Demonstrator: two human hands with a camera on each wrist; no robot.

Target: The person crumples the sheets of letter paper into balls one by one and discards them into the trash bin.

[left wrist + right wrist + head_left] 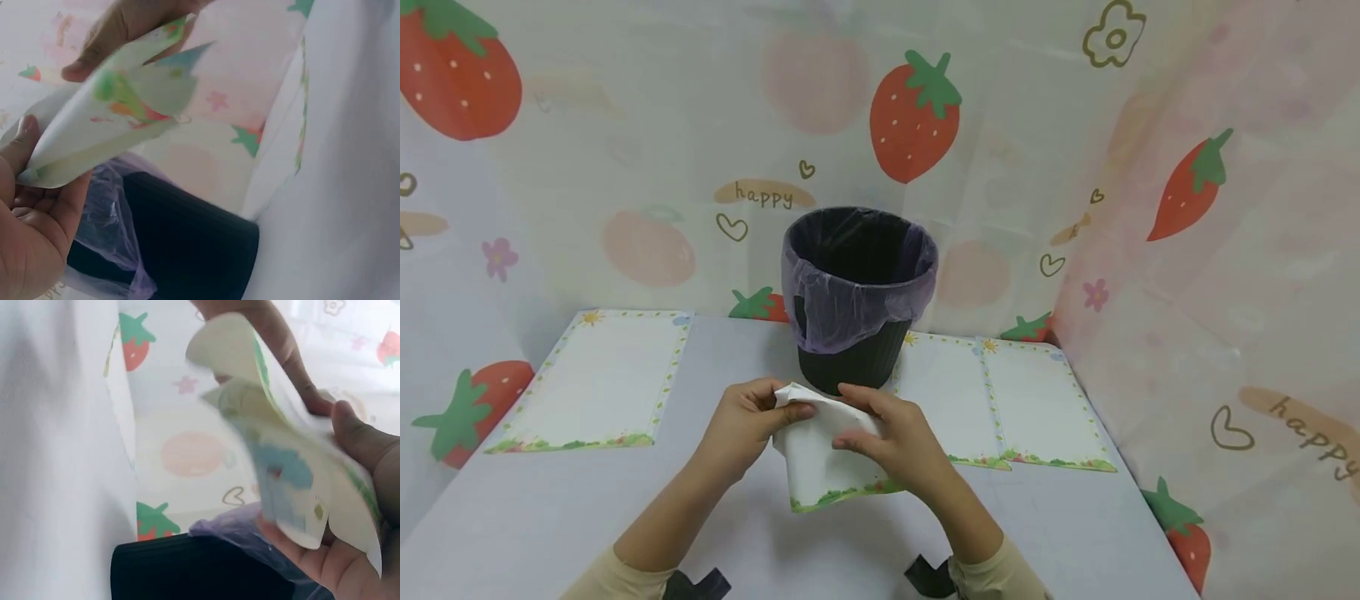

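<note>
Both hands hold a folded sheet of paper above the table, in front of the trash can. It is white, with a green grass border along its lower edge. My left hand pinches its upper left part between thumb and fingers. The right hand has the right side between a thumb in front and fingers behind. In the left wrist view the paper curves, showing coloured prints. Blurred layers of the paper spread apart in the right wrist view, with fingers beneath. Some fingers are hidden behind it.
A purple plastic bag lines the black can. One bordered sheet lies at the left of the white table; another sheet and a third sheet lie at the right. Strawberry-printed curtains stand behind and beside.
</note>
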